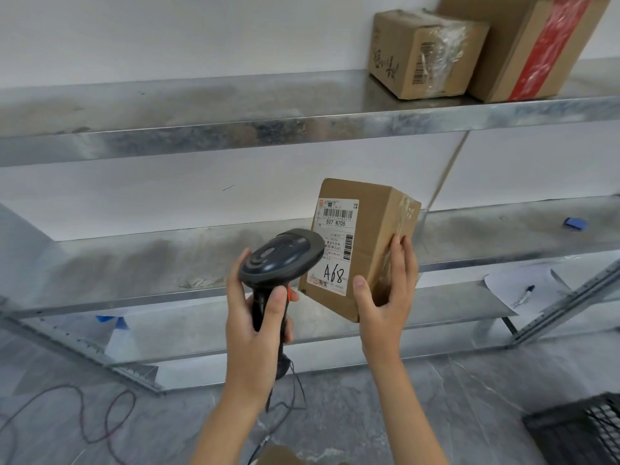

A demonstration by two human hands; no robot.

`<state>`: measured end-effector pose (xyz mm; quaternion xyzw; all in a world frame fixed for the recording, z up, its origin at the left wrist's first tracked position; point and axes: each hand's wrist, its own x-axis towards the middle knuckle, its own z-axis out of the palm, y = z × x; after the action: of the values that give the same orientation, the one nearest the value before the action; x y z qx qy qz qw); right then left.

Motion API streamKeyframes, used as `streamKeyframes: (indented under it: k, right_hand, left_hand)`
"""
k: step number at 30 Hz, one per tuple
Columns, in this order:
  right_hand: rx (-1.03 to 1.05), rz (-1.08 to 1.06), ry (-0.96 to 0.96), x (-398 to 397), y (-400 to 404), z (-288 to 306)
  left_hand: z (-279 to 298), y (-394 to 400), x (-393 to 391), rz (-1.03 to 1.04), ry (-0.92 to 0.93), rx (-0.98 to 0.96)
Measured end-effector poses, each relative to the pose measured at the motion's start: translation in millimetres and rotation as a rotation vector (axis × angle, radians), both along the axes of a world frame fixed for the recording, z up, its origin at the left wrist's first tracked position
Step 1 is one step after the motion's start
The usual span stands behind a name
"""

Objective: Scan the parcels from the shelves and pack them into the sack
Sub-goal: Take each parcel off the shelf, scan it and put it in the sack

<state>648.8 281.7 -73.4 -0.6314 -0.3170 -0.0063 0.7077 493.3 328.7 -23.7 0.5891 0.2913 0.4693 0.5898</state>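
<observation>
My right hand [385,297] grips a small brown cardboard parcel [369,236] by its lower right corner, holding it upright in front of the middle shelf. Its white label with barcodes and the handwritten "A68" faces me. My left hand [251,313] grips the handle of a dark handheld barcode scanner [281,260], whose head sits right against the lower left of the label. Two more brown parcels stand on the top shelf at the right: a small one [422,55] and a larger one with red tape [530,45]. No sack is visible.
Metal shelves [235,129] run across the view in front of a white wall. A paper sheet with a pen [523,293] lies on the lower shelf at right. Cables [84,414] trail over the grey floor, and a black crate [583,431] sits at the bottom right.
</observation>
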Motion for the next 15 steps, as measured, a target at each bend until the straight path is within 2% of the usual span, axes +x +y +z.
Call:
streamKeyframes:
  k: [15]
  right_hand:
    - [-0.040,-0.027,-0.011,-3.1,-9.9,-7.3]
  left_hand:
    - [1.2,-5.0,-3.1,0.021,-0.053,-0.018]
